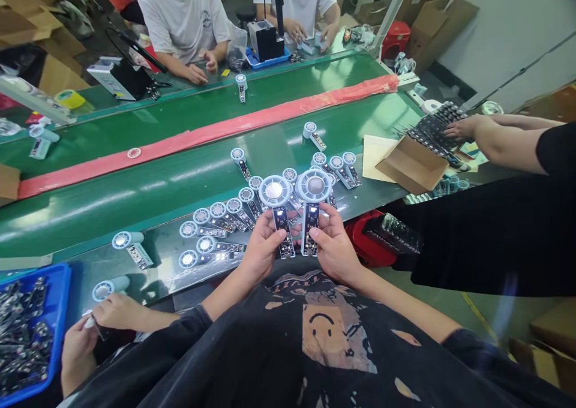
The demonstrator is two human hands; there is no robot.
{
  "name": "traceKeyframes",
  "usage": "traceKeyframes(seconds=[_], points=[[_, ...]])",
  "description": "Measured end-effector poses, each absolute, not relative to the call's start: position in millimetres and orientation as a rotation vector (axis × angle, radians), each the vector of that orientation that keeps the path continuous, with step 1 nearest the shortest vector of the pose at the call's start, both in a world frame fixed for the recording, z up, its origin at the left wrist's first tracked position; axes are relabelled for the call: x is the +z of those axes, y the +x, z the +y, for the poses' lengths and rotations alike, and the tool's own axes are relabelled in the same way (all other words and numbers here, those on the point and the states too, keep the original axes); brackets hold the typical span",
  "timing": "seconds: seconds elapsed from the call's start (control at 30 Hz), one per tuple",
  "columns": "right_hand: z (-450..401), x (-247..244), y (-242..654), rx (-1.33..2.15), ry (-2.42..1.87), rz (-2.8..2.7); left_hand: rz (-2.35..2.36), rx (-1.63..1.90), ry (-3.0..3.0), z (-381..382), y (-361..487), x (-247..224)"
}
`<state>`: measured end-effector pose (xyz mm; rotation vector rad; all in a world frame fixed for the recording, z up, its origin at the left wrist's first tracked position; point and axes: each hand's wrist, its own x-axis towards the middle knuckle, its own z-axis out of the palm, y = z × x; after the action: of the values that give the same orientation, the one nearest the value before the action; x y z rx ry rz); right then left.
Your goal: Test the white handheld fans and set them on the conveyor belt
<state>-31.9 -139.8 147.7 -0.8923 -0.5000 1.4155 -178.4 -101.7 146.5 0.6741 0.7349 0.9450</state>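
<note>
Two light-blue handheld fans are held upright side by side, their handles open with black circuit boards showing. My left hand (264, 243) is closed round the handle of the left handheld fan (275, 191), its thumb on the board. The right handheld fan (314, 186) is gripped by my right hand (333, 245), thumb likewise pressed on the board. A small light shows on each board. Some fingers are hidden behind the handles. Just beyond my hands, several similar fans (218, 211) lie in rows on the bench edge, partly covered by the held ones.
A green conveyor belt (180, 168) with a red strip (216, 129) runs across. At left stands a blue bin (67, 288) of small black parts, beside a co-worker's hands (117, 312). Right, another person's hand (468, 127) touches black parts near a cardboard box (414, 165). People sit opposite.
</note>
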Motion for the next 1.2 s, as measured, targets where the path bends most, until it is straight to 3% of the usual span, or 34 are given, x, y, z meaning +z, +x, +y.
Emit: traceKeyframes(seconds=[1.2], points=[[-148.8, 151.8, -17.7, 1.349, -0.946, -0.528, 0.749, 0.95, 0.73, -115.0, -160.3, 146.9]])
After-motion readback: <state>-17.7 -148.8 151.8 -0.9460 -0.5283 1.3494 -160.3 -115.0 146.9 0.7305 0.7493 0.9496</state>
